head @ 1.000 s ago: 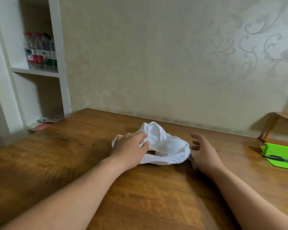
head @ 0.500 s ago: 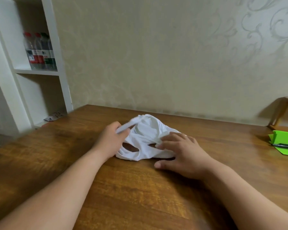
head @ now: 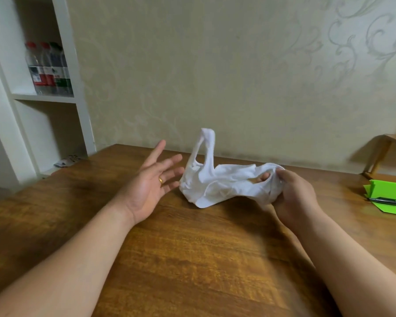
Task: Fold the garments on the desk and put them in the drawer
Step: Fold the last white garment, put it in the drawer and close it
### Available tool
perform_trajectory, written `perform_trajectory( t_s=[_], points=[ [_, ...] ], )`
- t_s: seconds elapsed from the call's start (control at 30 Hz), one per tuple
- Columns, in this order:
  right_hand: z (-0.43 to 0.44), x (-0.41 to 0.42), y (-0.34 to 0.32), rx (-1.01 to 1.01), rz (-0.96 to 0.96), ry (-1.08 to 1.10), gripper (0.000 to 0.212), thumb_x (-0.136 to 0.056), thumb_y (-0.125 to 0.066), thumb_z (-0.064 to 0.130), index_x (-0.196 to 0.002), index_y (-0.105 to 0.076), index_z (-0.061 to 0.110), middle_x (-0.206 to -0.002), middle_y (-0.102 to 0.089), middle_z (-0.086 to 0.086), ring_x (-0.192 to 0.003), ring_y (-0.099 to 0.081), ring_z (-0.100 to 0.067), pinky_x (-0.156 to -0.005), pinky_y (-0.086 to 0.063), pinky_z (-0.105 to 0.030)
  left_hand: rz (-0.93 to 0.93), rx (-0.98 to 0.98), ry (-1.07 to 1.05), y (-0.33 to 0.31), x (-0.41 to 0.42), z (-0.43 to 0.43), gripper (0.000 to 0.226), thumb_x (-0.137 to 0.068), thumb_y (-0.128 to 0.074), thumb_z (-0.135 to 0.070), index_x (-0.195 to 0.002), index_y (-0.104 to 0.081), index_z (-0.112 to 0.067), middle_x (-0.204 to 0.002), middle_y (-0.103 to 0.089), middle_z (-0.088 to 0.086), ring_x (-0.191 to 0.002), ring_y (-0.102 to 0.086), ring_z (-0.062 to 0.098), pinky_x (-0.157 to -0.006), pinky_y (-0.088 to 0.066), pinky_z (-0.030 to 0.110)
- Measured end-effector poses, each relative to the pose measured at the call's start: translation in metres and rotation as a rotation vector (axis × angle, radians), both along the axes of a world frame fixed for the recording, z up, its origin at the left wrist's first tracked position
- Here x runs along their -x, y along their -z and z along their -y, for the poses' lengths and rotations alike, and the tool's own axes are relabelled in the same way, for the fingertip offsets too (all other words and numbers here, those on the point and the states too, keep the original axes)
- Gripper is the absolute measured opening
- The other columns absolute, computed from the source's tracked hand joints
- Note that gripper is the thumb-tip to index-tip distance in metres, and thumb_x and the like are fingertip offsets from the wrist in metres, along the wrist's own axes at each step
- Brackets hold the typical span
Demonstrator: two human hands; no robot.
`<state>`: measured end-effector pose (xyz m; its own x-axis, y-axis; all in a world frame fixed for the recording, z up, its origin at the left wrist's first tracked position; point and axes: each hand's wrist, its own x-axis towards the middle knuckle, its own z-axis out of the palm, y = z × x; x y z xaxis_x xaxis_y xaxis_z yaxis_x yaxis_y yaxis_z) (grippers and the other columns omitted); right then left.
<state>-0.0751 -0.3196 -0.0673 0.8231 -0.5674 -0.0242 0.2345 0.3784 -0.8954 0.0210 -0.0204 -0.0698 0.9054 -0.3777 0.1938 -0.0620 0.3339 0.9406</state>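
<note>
Right grip (head: 290, 197) clutches one white garment (head: 224, 184).

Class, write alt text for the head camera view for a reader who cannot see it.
A person's right hand grips one end of a crumpled white garment above a wooden desk, while the open left hand hovers beside it. Water bottles stand on a white shelf at left.

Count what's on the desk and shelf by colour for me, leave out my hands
White: 1, the garment
Green: 1, the folder at the desk's right edge
Clear: 3, the bottles on the shelf, two red-capped, one green-capped
Total: 5
</note>
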Motion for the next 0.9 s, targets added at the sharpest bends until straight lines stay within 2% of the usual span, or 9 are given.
perform_trajectory(
  t_s=[0.1,0.2,0.27,0.37,0.5,0.6,0.67,0.77,0.9],
  points=[
    [0.000,-0.002,0.003,0.285,-0.042,-0.058,0.026,-0.107,-0.067,0.026,-0.106,-0.075,0.001,-0.096,-0.077,-0.023,-0.088,-0.075,-0.034,-0.085,-0.056,-0.049,0.170,-0.488,-0.070,0.007,0.009,0.007,0.059,-0.095,-0.077,-0.047,-0.146,-0.052,-0.033,-0.132,-0.074,-0.001,-0.123,-0.069,0.015,-0.113,-0.051,0.042],
    [-0.005,0.000,0.003,0.423,-0.053,-0.129,0.021,-0.099,-0.075,0.024,-0.107,-0.074,0.005,-0.112,-0.079,-0.027,-0.105,-0.076,-0.046,-0.091,-0.057,-0.059,0.336,-0.969,-0.132,0.017,0.016,0.026,0.062,-0.082,-0.082,-0.067,-0.124,-0.055,-0.030,-0.126,-0.062,-0.014,-0.117,-0.061,0.011,-0.103,-0.049,0.035],
    [-0.007,0.000,-0.001,0.422,-0.036,-0.155,0.019,-0.097,-0.077,0.019,-0.111,-0.073,0.007,-0.107,-0.081,-0.021,-0.110,-0.076,-0.043,-0.096,-0.058,-0.061,0.502,-1.178,-0.270,0.019,0.013,0.042,0.040,-0.089,-0.075,-0.061,-0.110,-0.055,-0.034,-0.114,-0.057,-0.016,-0.109,-0.061,0.016,-0.095,-0.046,0.041],
    [0.000,-0.008,-0.024,0.379,0.025,-0.118,0.025,-0.101,-0.074,0.015,-0.126,-0.070,0.011,-0.113,-0.079,-0.016,-0.108,-0.076,-0.037,-0.086,-0.059,-0.046,0.520,-0.973,-0.441,0.002,0.000,0.049,0.021,-0.102,-0.065,-0.031,-0.085,-0.056,-0.024,-0.096,-0.054,-0.005,-0.086,-0.062,0.027,-0.070,-0.043,0.036],
    [0.024,-0.009,-0.053,0.242,0.092,-0.086,0.082,-0.103,-0.076,0.034,-0.170,-0.031,0.020,-0.148,-0.063,-0.010,-0.130,-0.070,-0.029,-0.106,-0.055,-0.045,0.492,-0.826,-0.516,-0.047,-0.011,0.041,0.033,-0.105,-0.059,-0.027,-0.075,-0.051,-0.015,-0.074,-0.053,0.004,-0.066,-0.050,0.026,-0.058,-0.033,0.037],
    [0.009,0.010,-0.024,0.446,-0.189,-0.369,0.109,-0.074,-0.094,0.064,-0.158,-0.048,0.012,-0.149,-0.068,-0.014,-0.126,-0.074,-0.031,-0.105,-0.060,-0.050,0.431,-0.828,-0.508,-0.055,-0.012,0.039,0.030,-0.105,-0.058,-0.021,-0.076,-0.049,-0.014,-0.070,-0.053,0.005,-0.066,-0.048,0.027,-0.058,-0.032,0.037],
    [-0.009,0.015,0.000,0.683,-0.394,-0.362,0.084,-0.074,-0.094,0.060,-0.137,-0.061,0.017,-0.130,-0.074,-0.009,-0.114,-0.075,-0.028,-0.097,-0.061,-0.046,0.400,-0.839,-0.499,-0.048,-0.007,0.035,0.027,-0.104,-0.056,-0.020,-0.079,-0.052,-0.014,-0.072,-0.056,0.006,-0.066,-0.050,0.026,-0.059,-0.035,0.036],
    [-0.016,-0.003,0.005,0.866,-0.537,-0.008,0.030,-0.090,-0.075,0.021,-0.118,-0.065,0.014,-0.116,-0.072,-0.009,-0.098,-0.067,-0.026,-0.081,-0.058,-0.043,0.374,-0.847,-0.528,-0.042,0.000,0.025,0.023,-0.104,-0.055,-0.022,-0.084,-0.055,-0.013,-0.076,-0.060,0.007,-0.069,-0.054,0.027,-0.062,-0.040,0.037],
    [-0.006,-0.006,-0.053,1.134,-0.527,0.158,0.032,-0.095,-0.062,0.008,-0.126,-0.062,0.014,-0.107,-0.065,-0.008,-0.097,-0.064,-0.035,-0.081,-0.049,-0.035,0.429,-0.826,-0.719,-0.074,-0.008,0.007,0.015,-0.100,-0.059,-0.020,-0.087,-0.062,-0.013,-0.079,-0.063,0.006,-0.083,-0.064,0.036,-0.071,-0.050,0.043]
  ],
)
